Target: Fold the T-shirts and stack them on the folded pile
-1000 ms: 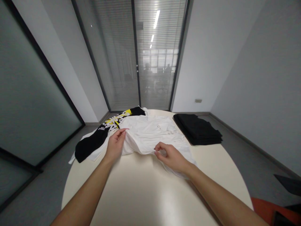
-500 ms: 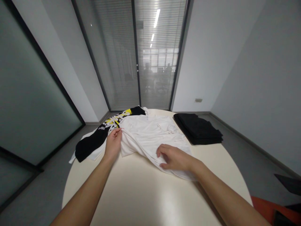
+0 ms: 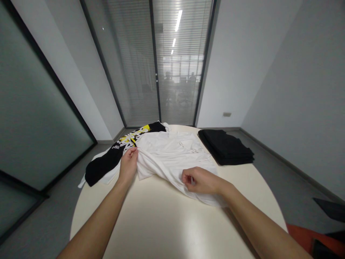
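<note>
At the left edge of the frame stands a frosted glass panel [image 3: 40, 104] in a dark border. Left of centre, a black garment with a white and yellow print [image 3: 104, 162] lies on the pale round tabletop [image 3: 151, 219], its length slanting from lower left to upper right, with white cloth showing along its lower-left edges. The left forearm rises from the bottom of the frame, leaning right, and the left hand [image 3: 128, 163] points up the picture, thumb and fingertips closed on the edge of a white garment [image 3: 164, 149].

That white garment lies across the middle of the frame, its long axis running from upper left to lower right; which end is the collar is hard to tell. A loose fold sweeps diagonally from the left hand toward the right hand [image 3: 201, 180]. The right forearm comes in from the lower right, and its hand points left over the near part of the cloth, fingers curled toward the thumb; whether they grip any fabric cannot be told. Right of centre sits a stack of folded black cloth [image 3: 225, 147], just beside the white garment.
</note>
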{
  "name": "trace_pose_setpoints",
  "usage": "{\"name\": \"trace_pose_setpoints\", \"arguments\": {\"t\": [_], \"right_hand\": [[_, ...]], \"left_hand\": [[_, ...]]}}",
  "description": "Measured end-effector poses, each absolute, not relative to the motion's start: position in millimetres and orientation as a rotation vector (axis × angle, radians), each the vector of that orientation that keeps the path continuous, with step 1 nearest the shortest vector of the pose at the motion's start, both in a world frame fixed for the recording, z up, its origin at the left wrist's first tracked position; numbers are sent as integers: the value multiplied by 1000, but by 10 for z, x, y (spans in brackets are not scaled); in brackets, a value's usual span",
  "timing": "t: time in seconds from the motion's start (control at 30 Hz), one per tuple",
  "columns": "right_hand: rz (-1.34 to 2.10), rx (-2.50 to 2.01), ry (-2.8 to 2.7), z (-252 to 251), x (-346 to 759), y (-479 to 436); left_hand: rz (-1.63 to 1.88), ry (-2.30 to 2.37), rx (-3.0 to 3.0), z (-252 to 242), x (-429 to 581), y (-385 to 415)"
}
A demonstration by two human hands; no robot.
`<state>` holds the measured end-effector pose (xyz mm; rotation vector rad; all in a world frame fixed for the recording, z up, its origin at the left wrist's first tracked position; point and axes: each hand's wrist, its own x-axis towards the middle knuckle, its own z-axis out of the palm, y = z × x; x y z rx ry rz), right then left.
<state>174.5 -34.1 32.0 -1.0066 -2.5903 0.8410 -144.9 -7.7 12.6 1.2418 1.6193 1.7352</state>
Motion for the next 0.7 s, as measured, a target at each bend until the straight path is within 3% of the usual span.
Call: {"name": "trace_pose_setpoints", "arguments": {"t": [0.47, 0.7], "right_hand": [[680, -1042, -2696, 353, 1648, -425], [769, -1018, -2615, 439, 1753, -392]], "left_hand": [[1740, 1578, 1241, 163, -1443, -105], [1752, 1502, 1234, 188, -1429, -120]]}}
